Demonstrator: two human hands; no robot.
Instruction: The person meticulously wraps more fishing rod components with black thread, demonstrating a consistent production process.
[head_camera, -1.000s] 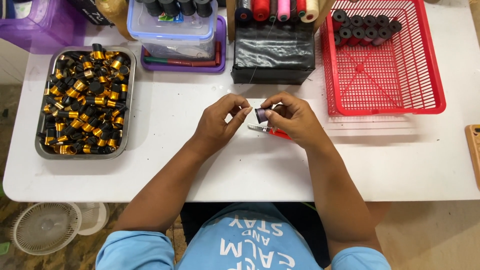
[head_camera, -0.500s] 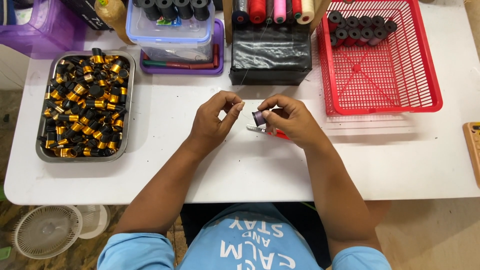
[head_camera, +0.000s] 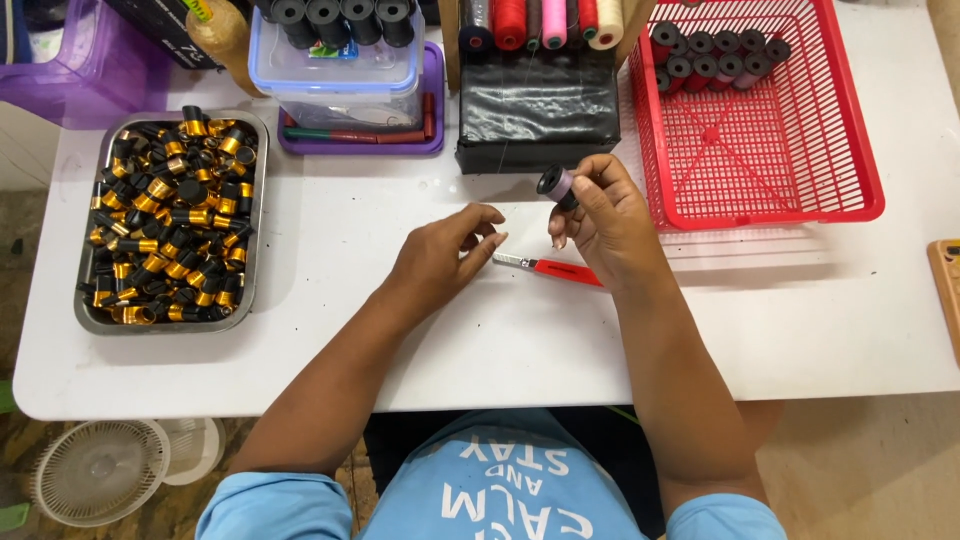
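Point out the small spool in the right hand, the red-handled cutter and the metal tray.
small spool (head_camera: 556, 184), head view, its dark end.
red-handled cutter (head_camera: 560, 268), head view, red handle.
metal tray (head_camera: 258, 200), head view, right rim.

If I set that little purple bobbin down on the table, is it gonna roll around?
Probably, if laid sideways: the bobbin in the right hand looks round and small. Stood on a flat end, it likely stays. It seems light, pinched by fingertips alone.

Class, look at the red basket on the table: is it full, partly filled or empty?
Partly filled. The red basket holds only a cluster of small dark spools along its far edge; the rest of its mesh floor is bare.
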